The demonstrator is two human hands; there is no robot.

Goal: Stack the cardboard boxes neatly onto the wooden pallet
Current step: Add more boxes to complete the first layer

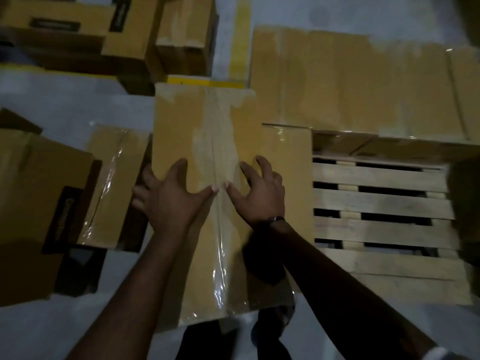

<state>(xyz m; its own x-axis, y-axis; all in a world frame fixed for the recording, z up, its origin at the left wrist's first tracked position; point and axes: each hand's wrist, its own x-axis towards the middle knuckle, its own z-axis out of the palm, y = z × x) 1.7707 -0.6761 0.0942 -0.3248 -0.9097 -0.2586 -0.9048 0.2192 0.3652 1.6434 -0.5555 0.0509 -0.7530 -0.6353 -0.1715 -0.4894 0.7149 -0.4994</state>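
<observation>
A long cardboard box (207,131), sealed with clear tape down its middle, is right below me, just left of the wooden pallet (381,203). My left hand (168,196) holds its left side: thumb and forefinger lie on the top, the other fingers drop over the edge. My right hand (262,193) holds the right side with its thumb on top and bent fingers at the right edge. Both thumbs nearly meet at the tape seam. Several taped boxes (350,81) lie along the pallet's far side, and another box (285,157) sits at its left edge.
Bare pallet slats show at the right. On the grey floor to the left lie a taped box (117,178) and a larger box (31,203). More boxes (65,27) are stacked at the top left. Yellow floor tape (240,35) runs ahead. My feet are below the held box.
</observation>
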